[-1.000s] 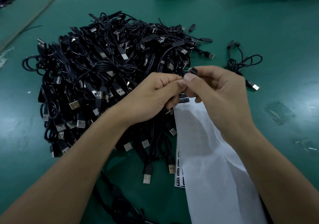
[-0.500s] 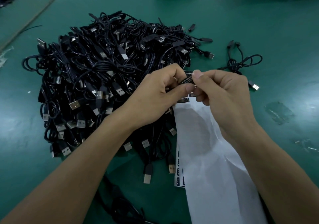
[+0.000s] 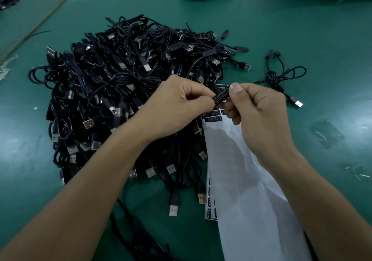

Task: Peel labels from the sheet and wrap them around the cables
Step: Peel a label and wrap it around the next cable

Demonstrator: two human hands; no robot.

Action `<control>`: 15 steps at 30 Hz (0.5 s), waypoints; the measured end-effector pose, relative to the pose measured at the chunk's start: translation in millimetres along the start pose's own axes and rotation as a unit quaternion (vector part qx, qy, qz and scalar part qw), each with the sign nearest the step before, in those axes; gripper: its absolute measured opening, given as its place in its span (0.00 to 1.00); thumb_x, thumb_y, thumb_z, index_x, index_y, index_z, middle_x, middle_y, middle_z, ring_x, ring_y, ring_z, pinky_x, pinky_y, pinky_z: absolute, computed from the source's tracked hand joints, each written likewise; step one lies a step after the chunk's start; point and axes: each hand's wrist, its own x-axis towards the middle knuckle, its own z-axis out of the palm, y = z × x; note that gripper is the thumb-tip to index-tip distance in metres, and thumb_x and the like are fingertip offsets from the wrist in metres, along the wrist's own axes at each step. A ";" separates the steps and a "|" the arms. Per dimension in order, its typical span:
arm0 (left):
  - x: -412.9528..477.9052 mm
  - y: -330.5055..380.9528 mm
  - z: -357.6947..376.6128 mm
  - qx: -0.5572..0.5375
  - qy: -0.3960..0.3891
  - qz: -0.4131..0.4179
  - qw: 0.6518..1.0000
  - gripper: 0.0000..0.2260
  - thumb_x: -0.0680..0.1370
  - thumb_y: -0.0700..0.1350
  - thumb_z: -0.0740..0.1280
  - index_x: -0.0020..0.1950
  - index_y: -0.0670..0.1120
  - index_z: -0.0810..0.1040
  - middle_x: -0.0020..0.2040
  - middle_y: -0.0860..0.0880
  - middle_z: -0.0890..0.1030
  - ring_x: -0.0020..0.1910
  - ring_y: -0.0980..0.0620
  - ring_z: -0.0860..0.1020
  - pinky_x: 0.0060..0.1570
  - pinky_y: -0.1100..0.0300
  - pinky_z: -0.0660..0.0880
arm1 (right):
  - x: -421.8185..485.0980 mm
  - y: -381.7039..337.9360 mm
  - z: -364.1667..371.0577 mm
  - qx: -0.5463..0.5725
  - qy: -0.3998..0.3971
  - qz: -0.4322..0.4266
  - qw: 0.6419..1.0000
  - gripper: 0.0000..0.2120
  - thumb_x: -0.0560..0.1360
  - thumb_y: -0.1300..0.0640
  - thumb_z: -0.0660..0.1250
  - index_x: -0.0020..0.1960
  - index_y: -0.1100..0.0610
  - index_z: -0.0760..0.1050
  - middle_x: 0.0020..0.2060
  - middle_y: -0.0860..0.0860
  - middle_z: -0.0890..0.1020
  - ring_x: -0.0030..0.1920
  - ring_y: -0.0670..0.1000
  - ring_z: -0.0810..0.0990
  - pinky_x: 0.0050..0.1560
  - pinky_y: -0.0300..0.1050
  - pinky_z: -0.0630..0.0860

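— What are the hands gripping?
— The left hand (image 3: 181, 103) and right hand (image 3: 259, 111) are both pinching a black label (image 3: 221, 96) between thumb and curled fingers, one at each end, holding it above the near right edge of the pile of USB cables (image 3: 124, 91).
— And the label sheet (image 3: 241, 170)?
— It is lying on the green surface (image 3: 302, 29), its far end touching that pile's right side, beneath the right hand.

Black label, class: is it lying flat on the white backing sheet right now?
No, the black label is pinched between the left hand and the right hand, held above the white backing sheet.
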 end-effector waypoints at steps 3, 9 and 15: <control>-0.8 1.8 -4.4 -0.004 -0.007 -0.007 1.000 0.06 0.78 0.42 0.71 0.44 0.48 0.87 0.27 0.57 0.79 0.26 0.63 0.72 0.29 0.71 0.68 | -0.4 -0.9 0.9 0.024 -0.001 0.007 1.000 0.18 0.83 0.53 0.61 0.39 0.60 0.78 0.31 0.47 0.81 0.32 0.44 0.76 0.35 0.40 0.73; 1.3 1.1 -4.5 -0.051 0.062 -0.026 0.996 0.02 0.77 0.41 0.73 0.45 0.47 0.86 0.37 0.48 0.84 0.34 0.61 0.76 0.36 0.70 0.73 | -4.1 -5.0 2.6 0.016 -0.059 0.028 0.998 0.05 0.76 0.51 0.71 0.42 0.48 0.84 0.31 0.46 0.82 0.33 0.42 0.79 0.37 0.37 0.75; 1.3 5.2 -7.0 -0.135 0.125 -0.066 0.981 0.03 0.76 0.38 0.74 0.42 0.45 0.83 0.35 0.47 0.85 0.30 0.57 0.78 0.31 0.66 0.76 | -20.3 -6.3 20.2 -0.117 -0.123 -0.024 0.985 0.10 0.70 0.45 0.77 0.43 0.50 0.84 0.35 0.45 0.83 0.36 0.45 0.79 0.36 0.36 0.73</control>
